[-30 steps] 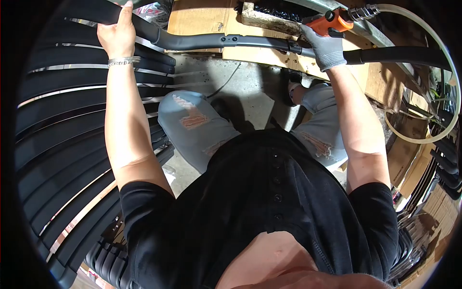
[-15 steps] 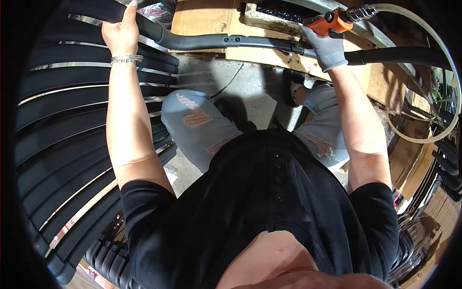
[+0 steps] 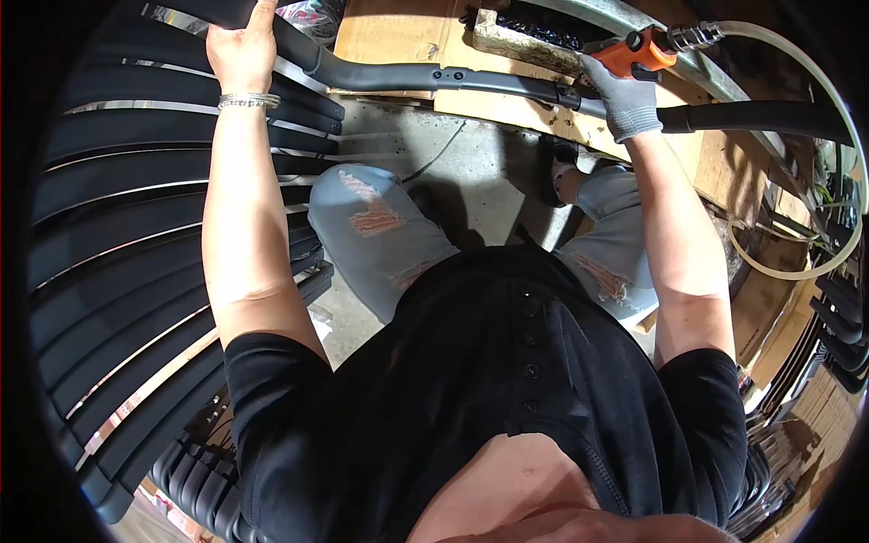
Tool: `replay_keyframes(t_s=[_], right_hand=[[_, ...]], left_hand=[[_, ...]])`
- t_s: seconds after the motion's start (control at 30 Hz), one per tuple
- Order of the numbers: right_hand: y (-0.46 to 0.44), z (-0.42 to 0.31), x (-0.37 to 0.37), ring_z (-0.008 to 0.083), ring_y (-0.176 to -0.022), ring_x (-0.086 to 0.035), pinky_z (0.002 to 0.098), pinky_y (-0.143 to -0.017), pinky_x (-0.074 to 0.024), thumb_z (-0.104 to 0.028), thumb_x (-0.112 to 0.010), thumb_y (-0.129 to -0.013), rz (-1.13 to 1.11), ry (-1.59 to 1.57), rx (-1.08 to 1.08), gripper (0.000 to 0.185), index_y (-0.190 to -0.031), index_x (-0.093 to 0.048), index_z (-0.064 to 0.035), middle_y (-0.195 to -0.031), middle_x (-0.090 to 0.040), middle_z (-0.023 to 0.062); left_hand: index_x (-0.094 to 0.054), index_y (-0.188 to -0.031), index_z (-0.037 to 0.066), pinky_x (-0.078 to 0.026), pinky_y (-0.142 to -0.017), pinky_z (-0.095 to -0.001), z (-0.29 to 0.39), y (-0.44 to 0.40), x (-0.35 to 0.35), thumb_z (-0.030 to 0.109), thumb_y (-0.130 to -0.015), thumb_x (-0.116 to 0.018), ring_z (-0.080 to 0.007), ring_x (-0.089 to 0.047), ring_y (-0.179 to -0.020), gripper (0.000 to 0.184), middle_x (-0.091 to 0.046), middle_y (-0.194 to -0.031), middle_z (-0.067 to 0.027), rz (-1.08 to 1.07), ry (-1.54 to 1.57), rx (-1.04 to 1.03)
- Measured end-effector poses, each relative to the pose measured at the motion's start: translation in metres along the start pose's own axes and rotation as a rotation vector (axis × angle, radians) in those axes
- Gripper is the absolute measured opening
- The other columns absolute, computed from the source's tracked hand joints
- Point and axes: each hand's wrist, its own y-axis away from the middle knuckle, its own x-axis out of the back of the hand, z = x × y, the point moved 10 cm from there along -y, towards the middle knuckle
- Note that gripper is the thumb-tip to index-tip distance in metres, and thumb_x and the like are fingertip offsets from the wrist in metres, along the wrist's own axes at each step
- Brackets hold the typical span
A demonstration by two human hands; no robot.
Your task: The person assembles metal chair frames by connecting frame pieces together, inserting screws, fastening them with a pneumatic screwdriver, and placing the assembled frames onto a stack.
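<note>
My bare left hand (image 3: 241,59), with bracelets at the wrist, is closed around a long black bent tube (image 3: 385,76) at the upper left. The tube runs across the view to the right, with two small dark holes or screws near its middle. My right hand (image 3: 628,104), in a grey glove, grips an orange air tool (image 3: 631,56) beside that tube. A metal coupling (image 3: 695,36) joins the tool to a clear hose (image 3: 819,72). The glove covers part of the tube, and the tool's tip is hidden.
A row of black tubes (image 3: 136,172) fills the left side. Cardboard (image 3: 394,36) lies beneath the held tube, near a block holding small black parts (image 3: 534,27). The hose loops down at right, by more black tubes (image 3: 837,335). Concrete floor (image 3: 462,172) shows between my legs.
The whole view has shifted slightly, so the tube and tool appear a little farther right. Both hands keep their hold, and nothing has been let go.
</note>
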Motion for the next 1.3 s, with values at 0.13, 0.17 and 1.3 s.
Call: replay_keyframes(t_s=[0.13, 0.17, 1.3], right_hand=[[0.002, -0.004, -0.001, 0.0117, -0.064, -0.057, 0.0251, -0.061, -0.0462, -0.027, -0.071, -0.067, -0.007, 0.061, 0.046, 0.030, -0.080, -0.056, -0.0041, -0.071, -0.060, 0.0025], [0.002, -0.003, -0.001, 0.0118, -0.064, -0.057, 0.0251, -0.061, -0.0462, -0.027, -0.071, -0.067, -0.002, 0.053, 0.048, 0.030, -0.080, -0.056, -0.0042, -0.070, -0.060, 0.0026], [0.001, 0.005, -0.005, 0.0078, -0.068, -0.055, 0.0216, -0.065, -0.0452, -0.019, -0.067, -0.073, -0.062, -0.032, 0.014, 0.022, -0.085, -0.059, -0.0027, -0.076, -0.060, 0.0021]], left_hand=[[-0.051, -0.081, 0.003, -0.039, -0.059, -0.0256, -0.003, 0.000, -0.001, 0.013, -0.075, -0.065, -0.0116, -0.046, -0.065, 0.018, -0.049, -0.071, -0.0014, -0.013, -0.004, 0.030], [-0.051, -0.081, 0.003, -0.039, -0.059, -0.0256, -0.004, 0.000, -0.001, 0.013, -0.075, -0.065, -0.0117, -0.046, -0.066, 0.018, -0.049, -0.072, -0.0014, -0.012, 0.006, 0.030], [-0.052, -0.087, 0.002, -0.041, -0.061, -0.0251, -0.009, -0.003, -0.005, 0.014, -0.075, -0.064, -0.0121, -0.049, -0.068, 0.021, -0.053, -0.075, -0.0023, -0.066, 0.046, 0.036]])
